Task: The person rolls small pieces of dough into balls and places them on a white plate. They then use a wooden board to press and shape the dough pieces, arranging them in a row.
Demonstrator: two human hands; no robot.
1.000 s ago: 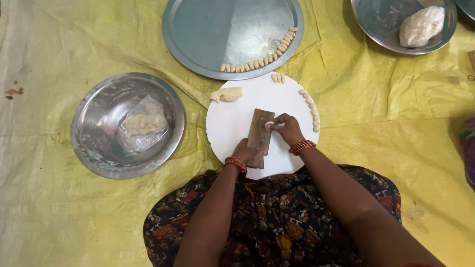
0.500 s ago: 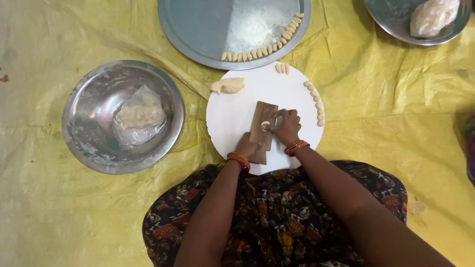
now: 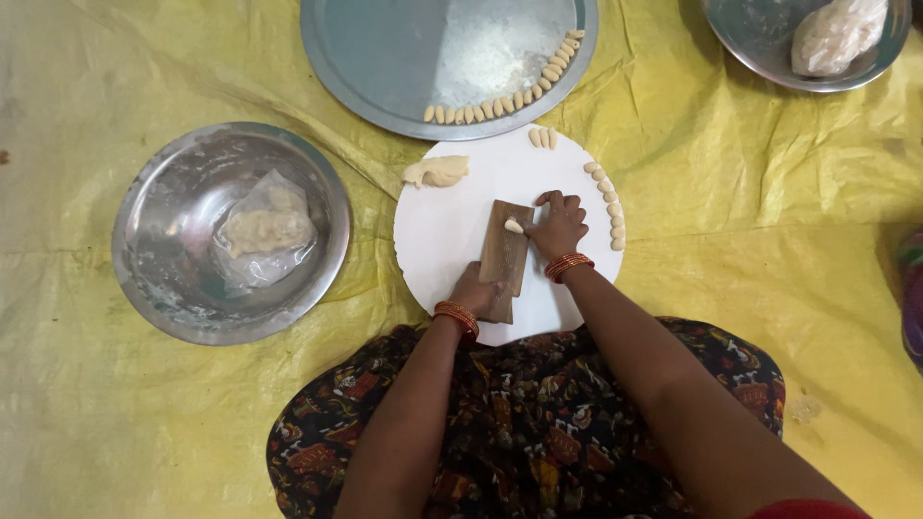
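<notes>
The dough piece [image 3: 514, 227] lay at the wooden paddle's [image 3: 505, 255] far end, mid white board [image 3: 442, 240]. The left hand [image 3: 476, 291] gripped the paddle's near end; right fingers [image 3: 558, 223] curled on the dough. Rolling wanted light, even pressure (shaped pieces [image 3: 608, 202] lined the board's right edge).

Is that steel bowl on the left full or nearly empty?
Nearly empty: the steel bowl holds only one plastic-wrapped lump of dough in its middle, with bare metal showing all around it.
</notes>
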